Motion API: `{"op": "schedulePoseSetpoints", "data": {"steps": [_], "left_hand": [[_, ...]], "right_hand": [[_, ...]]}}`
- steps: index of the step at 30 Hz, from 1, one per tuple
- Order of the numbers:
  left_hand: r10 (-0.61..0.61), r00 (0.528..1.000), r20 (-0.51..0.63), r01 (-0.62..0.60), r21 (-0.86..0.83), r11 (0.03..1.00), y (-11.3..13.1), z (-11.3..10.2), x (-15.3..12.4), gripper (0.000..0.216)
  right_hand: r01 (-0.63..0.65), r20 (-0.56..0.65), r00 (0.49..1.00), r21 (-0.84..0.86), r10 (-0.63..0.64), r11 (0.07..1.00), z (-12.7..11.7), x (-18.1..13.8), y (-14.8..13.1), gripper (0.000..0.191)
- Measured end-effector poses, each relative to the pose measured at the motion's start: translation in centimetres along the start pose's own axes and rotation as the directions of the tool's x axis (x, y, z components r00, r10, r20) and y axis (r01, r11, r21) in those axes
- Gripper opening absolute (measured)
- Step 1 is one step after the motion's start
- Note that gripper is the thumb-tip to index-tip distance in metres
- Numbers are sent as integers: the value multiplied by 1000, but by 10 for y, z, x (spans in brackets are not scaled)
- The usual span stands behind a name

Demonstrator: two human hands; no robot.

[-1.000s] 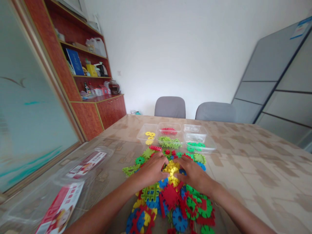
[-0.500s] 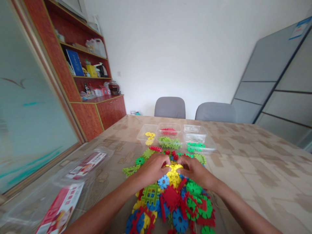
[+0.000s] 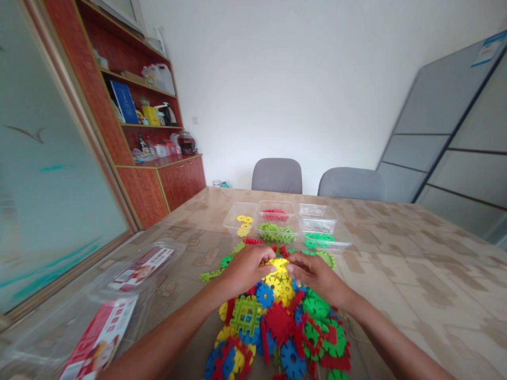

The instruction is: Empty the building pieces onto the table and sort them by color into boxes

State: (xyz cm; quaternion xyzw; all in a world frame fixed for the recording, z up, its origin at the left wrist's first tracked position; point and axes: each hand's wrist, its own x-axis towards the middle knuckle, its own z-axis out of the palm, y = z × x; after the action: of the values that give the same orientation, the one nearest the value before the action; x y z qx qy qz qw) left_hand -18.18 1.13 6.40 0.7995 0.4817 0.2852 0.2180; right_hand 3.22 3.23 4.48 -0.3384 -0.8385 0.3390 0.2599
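Blue disc (image 3: pixel 261 301) newly clear of hands (image 3: pixel 247 264) (image 3: pixel 315 272)

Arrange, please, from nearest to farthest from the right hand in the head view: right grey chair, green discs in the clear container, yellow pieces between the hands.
From the right hand:
1. yellow pieces, at its fingertips
2. green discs, ahead, in the clear container
3. right grey chair, beyond the table

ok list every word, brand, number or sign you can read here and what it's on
Nothing reads clearly enough to quote.
Near lid's red-and-white label: pale characters on red, too blurred.
Far lid's red-and-white label: print too blurred.
Blue folder on the shelf: pale marks, too small.
Blue-and-white sticker on the grey cabinet: too blurred.
Yellow pieces: no text I can make out.
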Motion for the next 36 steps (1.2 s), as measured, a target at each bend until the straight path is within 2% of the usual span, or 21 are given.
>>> {"op": "schedulePoseSetpoints", "data": {"steps": [2,4,9,12,14,18,21,25,29,32,36], "left_hand": [[-29,999,-41,28,-17,999,-6,-4,2,7],[-59,995,-80,56,-41,998,-12,-7,4,11],[-127,978,-164,106,-130,986,-25,-12,10,18],[-172,958,-230,133,-177,975,-33,-21,15,21],[-214,933,-291,162,-193,968,-40,-32,20,24],[-313,849,-425,257,-183,949,-56,-58,36,23],[-371,801,-470,344,-146,927,-66,-74,53,21],[-430,798,-422,433,-94,896,-75,-84,72,23],[-403,845,-353,410,-57,910,-69,-82,72,22],[-315,919,-239,311,-53,949,-50,-77,53,21],[-173,985,26,174,-70,982,-16,-74,9,26]], "right_hand": [[28,13,1000,-156,-26,987,-2,-2,0,17],[44,39,999,-217,-37,975,-2,-4,1,6],[39,118,993,-358,4,933,1,-10,-1,21],[37,141,990,-375,18,926,1,-11,-1,20],[39,142,990,-369,15,929,0,-11,-1,16],[39,136,991,-368,13,929,0,-10,-1,15],[38,135,991,-368,13,929,0,-10,-3,15],[21,133,991,-367,30,930,-2,-10,-8,17],[1,150,987,-351,55,936,-7,-9,-11,19],[3,164,985,-341,56,940,-16,-8,-16,14],[10,167,985,-353,53,936,-23,-11,-35,10]]}}
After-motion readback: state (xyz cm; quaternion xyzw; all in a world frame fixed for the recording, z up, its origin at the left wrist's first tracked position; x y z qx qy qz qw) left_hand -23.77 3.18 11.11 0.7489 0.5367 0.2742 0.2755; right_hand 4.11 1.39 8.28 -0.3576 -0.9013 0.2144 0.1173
